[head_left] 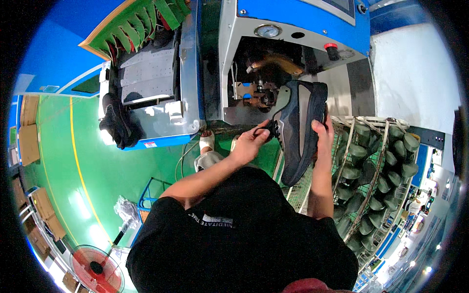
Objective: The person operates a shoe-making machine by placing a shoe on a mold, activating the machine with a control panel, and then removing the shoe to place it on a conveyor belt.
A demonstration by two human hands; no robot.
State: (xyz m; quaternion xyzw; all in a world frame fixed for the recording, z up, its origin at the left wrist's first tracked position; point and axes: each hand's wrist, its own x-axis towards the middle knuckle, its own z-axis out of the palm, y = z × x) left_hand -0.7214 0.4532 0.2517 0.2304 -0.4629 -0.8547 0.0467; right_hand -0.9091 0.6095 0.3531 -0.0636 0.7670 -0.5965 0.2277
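Note:
A grey and black sneaker (294,131) is held up on its side in front of me, toe toward my body and heel toward the machine. My right hand (322,136) is closed around its thick dark sole. Beside the shoe's opening, my left hand (251,146) pinches the black laces (271,128) between thumb and fingers. Just beyond the heel is the open bay of a blue and white machine (229,63), with a metal clamp mechanism (261,93) inside.
A wire rack (373,180) full of grey-green shoe lasts stands at my right. On the left, a conveyor (146,73) runs out from green hanging flaps, a dark shoe (117,122) at its near corner. The machine carries a gauge (267,31) and red knob (331,47). A red fan (96,267) stands lower left.

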